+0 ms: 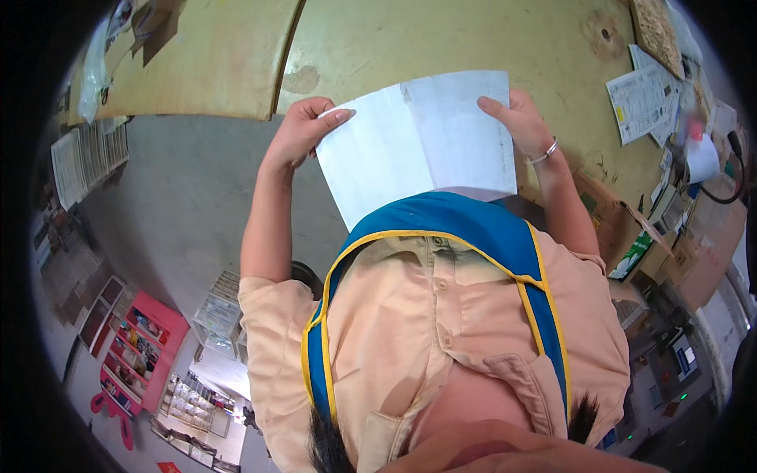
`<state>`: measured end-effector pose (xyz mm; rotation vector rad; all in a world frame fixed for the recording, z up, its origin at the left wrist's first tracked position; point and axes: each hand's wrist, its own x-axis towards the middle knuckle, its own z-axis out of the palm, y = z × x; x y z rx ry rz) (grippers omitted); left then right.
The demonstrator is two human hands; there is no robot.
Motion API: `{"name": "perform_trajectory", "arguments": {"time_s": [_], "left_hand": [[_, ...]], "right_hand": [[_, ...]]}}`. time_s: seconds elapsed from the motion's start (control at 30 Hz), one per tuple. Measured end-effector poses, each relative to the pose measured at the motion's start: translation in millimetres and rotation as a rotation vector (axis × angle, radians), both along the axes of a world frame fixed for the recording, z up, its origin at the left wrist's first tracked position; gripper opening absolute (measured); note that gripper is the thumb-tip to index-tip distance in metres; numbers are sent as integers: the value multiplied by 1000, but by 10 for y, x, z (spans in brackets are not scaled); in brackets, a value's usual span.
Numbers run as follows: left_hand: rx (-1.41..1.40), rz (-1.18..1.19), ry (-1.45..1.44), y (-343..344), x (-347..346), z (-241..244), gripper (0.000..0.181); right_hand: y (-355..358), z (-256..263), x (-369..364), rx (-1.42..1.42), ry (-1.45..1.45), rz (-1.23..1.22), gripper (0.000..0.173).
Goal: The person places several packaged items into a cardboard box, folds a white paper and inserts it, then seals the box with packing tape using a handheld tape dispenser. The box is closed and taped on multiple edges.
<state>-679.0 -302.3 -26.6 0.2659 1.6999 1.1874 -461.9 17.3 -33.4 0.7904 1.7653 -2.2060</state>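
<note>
A white sheet (375,156), which looks like card or stiff paper, is held in front of my blue apron (449,216). A crease or seam runs down its middle, with a small tear or rough mark at the top end. My left hand (307,130) grips the upper left corner, thumb on top and fingers underneath. On the right edge, near the upper corner, my right hand (520,121) pinches the sheet with its thumb on the face; the other fingers are mostly hidden behind it. The apron covers part of the sheet's lower edge.
Beyond the sheet lies a yellowish worktable (461,47), beside another tabletop (207,59) across a narrow gap. Printed papers (641,100) rest at the right. Open cardboard boxes (615,219) stand near my right arm. A black cable (739,171) curves at the far right.
</note>
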Motion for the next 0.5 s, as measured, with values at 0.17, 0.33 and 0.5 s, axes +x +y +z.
{"name": "perform_trajectory", "arguments": {"time_s": [0.17, 0.33, 0.5], "left_hand": [[-18, 110, -63, 302, -16, 74, 26], [8, 469, -116, -153, -1030, -476, 33], [382, 494, -155, 1602, -1225, -435, 35]], "right_hand": [[-60, 72, 485, 396, -25, -240, 36], [675, 794, 1599, 246, 254, -1251, 31], [10, 962, 1925, 476, 135, -1667, 34]]}}
